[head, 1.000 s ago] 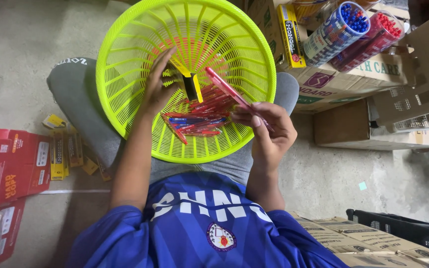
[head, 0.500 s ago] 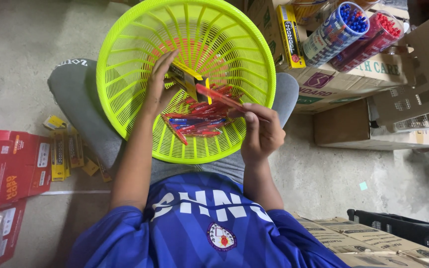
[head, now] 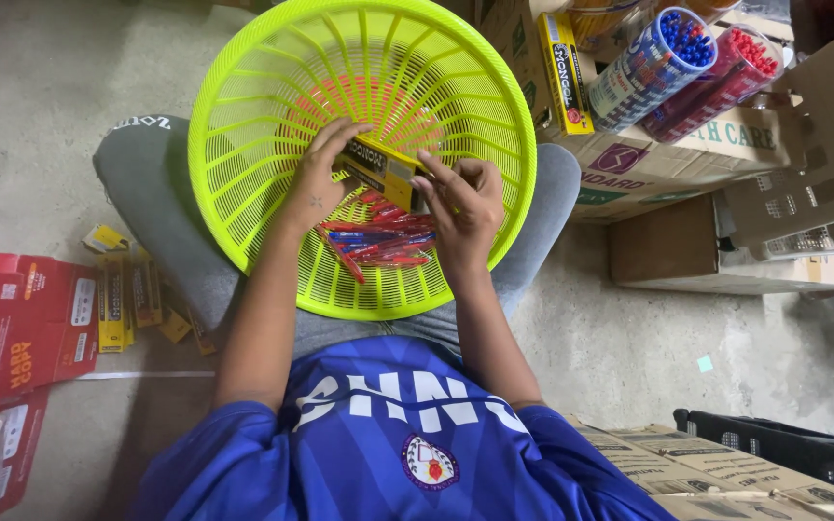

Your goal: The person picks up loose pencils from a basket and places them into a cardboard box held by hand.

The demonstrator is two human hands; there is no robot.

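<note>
Over the middle of the yellow basket (head: pixel 243 116), the left hand (head: pixel 319 178) and right hand (head: pixel 463 198) both grip a small yellow carton (head: pixel 378 166), its long axis running between them. Red and blue pens (head: pixel 378 241) lie below it, perhaps nearer the right hand.

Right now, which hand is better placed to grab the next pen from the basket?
Probably right. The right hand sits directly above the pen pile, touching the small yellow box only at its end; the left hand holds that box.
</note>
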